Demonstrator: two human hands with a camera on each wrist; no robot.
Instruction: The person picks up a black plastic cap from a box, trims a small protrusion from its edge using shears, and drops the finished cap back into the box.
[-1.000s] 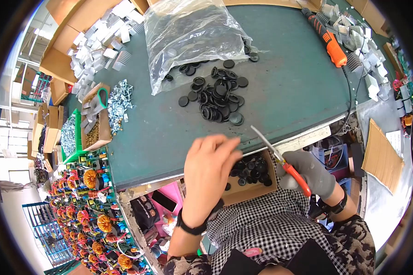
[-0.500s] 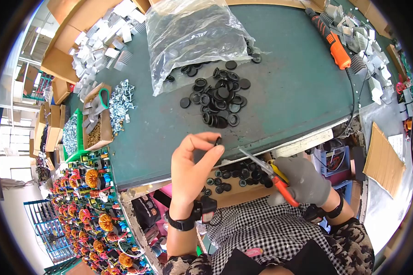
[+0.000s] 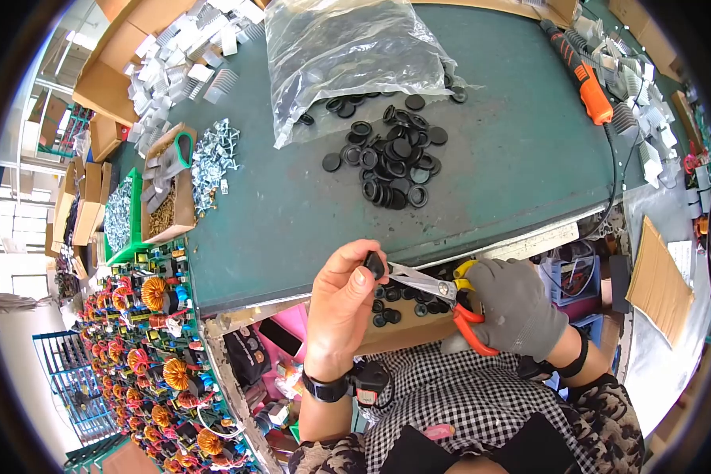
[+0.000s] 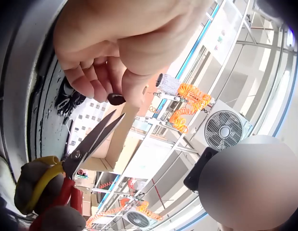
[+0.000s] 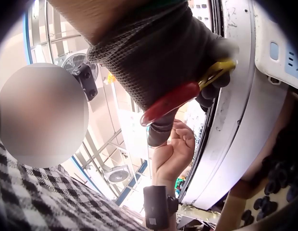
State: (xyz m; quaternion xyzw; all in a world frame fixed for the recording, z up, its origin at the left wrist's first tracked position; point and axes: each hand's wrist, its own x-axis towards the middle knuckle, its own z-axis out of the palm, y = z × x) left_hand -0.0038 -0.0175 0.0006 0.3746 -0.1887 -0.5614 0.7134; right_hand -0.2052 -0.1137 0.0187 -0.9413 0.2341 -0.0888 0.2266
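Note:
The bare left hand (image 3: 341, 304) pinches a small black round cap (image 3: 374, 265) between thumb and fingers, above the table's front edge; the cap (image 4: 116, 99) shows in the left wrist view too. In a grey glove, the right hand (image 3: 517, 308) grips scissors (image 3: 442, 289) with one red and one yellow handle. Their blades are parted a little and point at the cap; whether they touch it I cannot tell. Loose black caps (image 3: 395, 162) lie piled on the green table (image 3: 268, 229). Below the hands, a cardboard box (image 3: 399, 336) holds more caps.
A clear plastic bag (image 3: 355, 55) lies behind the pile. Heat sinks (image 3: 182, 63) and screws (image 3: 213, 158) are at the left, near a green bin (image 3: 124, 221). At the right are an orange tool (image 3: 592, 95) with a cable and more heat sinks. Circuit boards (image 3: 158, 355) stand at lower left.
The left hand has come back from near the pile with a cap in its fingers. The scissors have moved left to the cap, and their blades have parted.

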